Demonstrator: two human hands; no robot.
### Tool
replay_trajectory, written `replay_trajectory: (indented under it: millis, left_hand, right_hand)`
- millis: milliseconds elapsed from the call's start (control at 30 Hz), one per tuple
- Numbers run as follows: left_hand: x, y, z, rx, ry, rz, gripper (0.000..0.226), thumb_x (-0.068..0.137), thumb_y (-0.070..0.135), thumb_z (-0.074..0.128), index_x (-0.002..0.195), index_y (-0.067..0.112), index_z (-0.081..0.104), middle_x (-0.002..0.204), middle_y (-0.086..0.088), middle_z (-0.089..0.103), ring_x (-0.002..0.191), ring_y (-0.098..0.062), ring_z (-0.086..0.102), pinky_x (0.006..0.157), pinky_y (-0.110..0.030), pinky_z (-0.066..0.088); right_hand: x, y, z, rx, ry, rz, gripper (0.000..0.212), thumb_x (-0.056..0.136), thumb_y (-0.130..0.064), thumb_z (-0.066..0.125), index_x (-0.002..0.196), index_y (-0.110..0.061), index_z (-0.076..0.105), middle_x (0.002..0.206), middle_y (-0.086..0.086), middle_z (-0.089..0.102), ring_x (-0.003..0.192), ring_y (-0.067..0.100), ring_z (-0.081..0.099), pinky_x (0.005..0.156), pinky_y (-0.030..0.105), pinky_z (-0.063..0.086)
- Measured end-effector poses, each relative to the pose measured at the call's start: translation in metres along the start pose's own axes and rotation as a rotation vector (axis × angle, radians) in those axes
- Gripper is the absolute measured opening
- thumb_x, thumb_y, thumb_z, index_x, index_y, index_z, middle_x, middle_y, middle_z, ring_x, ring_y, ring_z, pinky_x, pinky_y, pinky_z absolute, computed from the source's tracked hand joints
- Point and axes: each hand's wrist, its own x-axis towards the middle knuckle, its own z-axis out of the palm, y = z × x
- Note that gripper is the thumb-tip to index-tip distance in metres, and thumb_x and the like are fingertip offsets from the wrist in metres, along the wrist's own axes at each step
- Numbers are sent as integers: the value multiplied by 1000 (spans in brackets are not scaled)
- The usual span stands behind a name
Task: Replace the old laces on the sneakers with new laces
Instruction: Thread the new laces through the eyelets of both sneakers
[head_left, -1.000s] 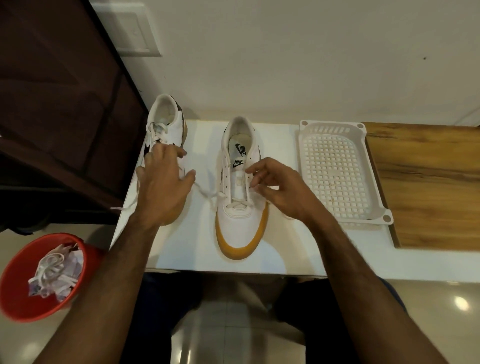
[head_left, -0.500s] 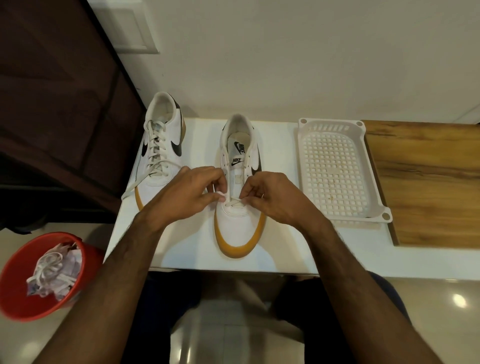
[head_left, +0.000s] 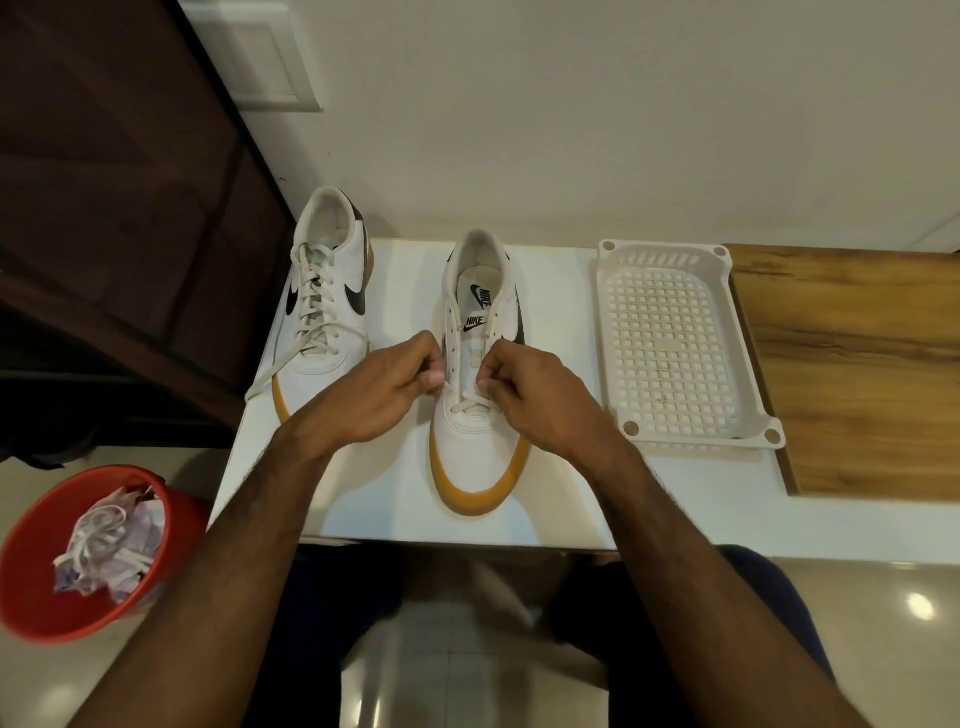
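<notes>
Across the middle of the view lies a white table (head_left: 561, 499), its near edge just above the person's knees and its far edge against a pale wall. To its right, touching it, sits a wooden board (head_left: 857, 364). At the table's right end a white perforated tray (head_left: 675, 343) rests with nothing visible in it, one long side along the board's edge. Down on the floor to the left stands a red bucket (head_left: 31, 561), holding a tangle of old white laces (head_left: 98, 540) among crumpled paper. Bare tabletop shows in front of both shoes and between the middle sneaker and the tray. On the table's left end, its side hanging slightly over the edge, sits a laced sneaker (head_left: 324, 312), one loose lace end trailing off the table's side. The other sneaker (head_left: 480, 415) stands at the centre, toe toward the person, with a new white lace (head_left: 470, 402) crossed through only its lowest eyelets. Both hands are curled at those eyelets: the left hand (head_left: 384, 389) pinches a lace end between thumb and fingertips, and the right hand (head_left: 535, 395) pinches the lace on the opposite side.
</notes>
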Motion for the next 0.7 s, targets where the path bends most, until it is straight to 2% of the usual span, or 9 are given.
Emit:
replay_trajectory:
  millis: [100, 200, 300, 367, 433, 533, 633, 700]
  left_hand:
    - [3, -4, 6, 31, -24, -69, 19, 107, 26, 43, 90, 19, 47, 83, 2, 64, 80, -17, 59, 78, -36, 48]
    - [4, -3, 6, 67, 13, -87, 30, 108, 26, 41, 79, 19, 48, 73, 5, 62, 73, -17, 58, 77, -44, 49]
    - [3, 1, 3, 39, 46, -85, 29, 106, 30, 47, 81, 20, 57, 78, 6, 68, 75, -12, 63, 75, -41, 50]
    - [2, 1, 3, -22, 19, -86, 25, 103, 37, 53, 85, 20, 61, 82, 4, 70, 79, -19, 65, 76, -41, 51]
    - [1, 1, 2, -51, -6, -86, 20, 100, 37, 60, 87, 21, 62, 84, 2, 69, 81, -20, 64, 75, -38, 50]
    - [2, 2, 3, -73, 30, -54, 14, 98, 25, 64, 85, 20, 62, 84, 5, 67, 80, -12, 60, 70, -28, 46]
    - [3, 6, 4, -86, 58, -58, 12, 96, 15, 65, 84, 13, 62, 85, 1, 67, 71, -1, 56, 63, -14, 40]
    - [2, 6, 3, -110, 65, -71, 10, 95, 14, 67, 87, 10, 63, 86, 0, 68, 66, 2, 55, 61, -11, 41]
  right_hand:
    - [-1, 1, -1, 46, 4, 1, 4, 98, -16, 63, 99, -17, 66, 74, -19, 58, 69, -2, 57, 61, 13, 36]
    - [-3, 2, -6, 137, -23, 6, 10, 98, -11, 60, 99, -16, 68, 81, -16, 65, 76, -2, 61, 68, 14, 44]
    - [-4, 4, -12, 185, -51, 7, 21, 99, -4, 54, 105, -16, 69, 89, -8, 68, 84, 7, 64, 76, 24, 52]
    - [-5, 6, -17, 232, -45, 21, 24, 99, -1, 52, 106, -17, 69, 90, -5, 69, 85, 9, 65, 79, 27, 54]
    - [-5, 9, -21, 284, -26, 31, 22, 98, -2, 56, 104, -17, 70, 91, -8, 69, 82, 5, 65, 78, 23, 54]
    - [-5, 12, -26, 251, -39, 21, 13, 92, -8, 68, 98, -19, 71, 93, -12, 69, 80, 9, 63, 70, 14, 49]
    - [-7, 14, -26, 197, -119, 40, 15, 85, -14, 80, 95, -21, 71, 93, -6, 70, 81, 6, 61, 67, 9, 46]
    - [-7, 14, -25, 164, -136, 27, 14, 84, -15, 81, 92, -20, 71, 91, -6, 70, 79, -1, 59, 67, 8, 45]
